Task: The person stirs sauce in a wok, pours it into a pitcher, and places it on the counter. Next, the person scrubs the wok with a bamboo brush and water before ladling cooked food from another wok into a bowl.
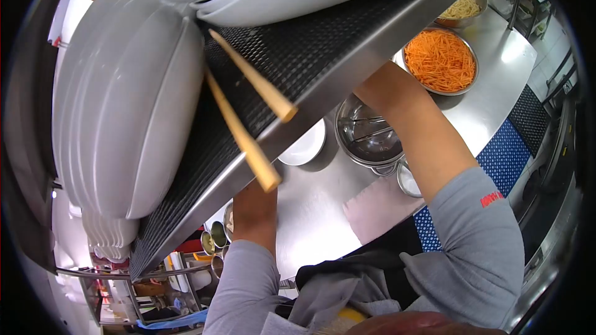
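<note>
The left arm (254,214) and right arm (425,127) are reaching behind the central shelf (338,65), needing low, slow movement around the sticks (264,170); I cannot tell the hidden fingers' state.

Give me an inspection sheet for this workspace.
Surface: steel worktop, partly covered.
Job's things: orange shreds in a round dish; metal bowl holding metal utensils; white dish.
Clutter: two wooden sticks, thick ends over the shelf's metal edge; stacked white dishes on the shelf.
Hands: left forearm and right forearm reach behind the shelf; fingers and grip hidden.
Cables: nothing seen.
Surroundings: blue patterned mat beyond the worktop.
</note>
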